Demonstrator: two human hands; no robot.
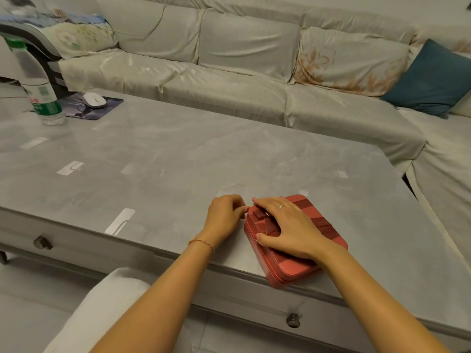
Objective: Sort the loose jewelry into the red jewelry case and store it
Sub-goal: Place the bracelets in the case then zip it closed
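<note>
The red jewelry case point(318, 222) lies closed near the front edge of the grey table point(178, 154), one corner overhanging the edge. My right hand point(285, 225) rests flat on its lid, fingers spread over the bow. My left hand point(225, 215) is at the case's far left corner, its fingers pinching a small pull there, probably the zipper pull point(249, 207). No loose jewelry shows on the table.
A water bottle point(40, 90) stands at the table's far left beside a white mouse point(94, 100) on a dark mouse pad point(102, 110). A covered sofa point(229, 80) with a teal cushion point(430, 80) runs behind the table. Drawer knobs point(293, 320) sit below the edge.
</note>
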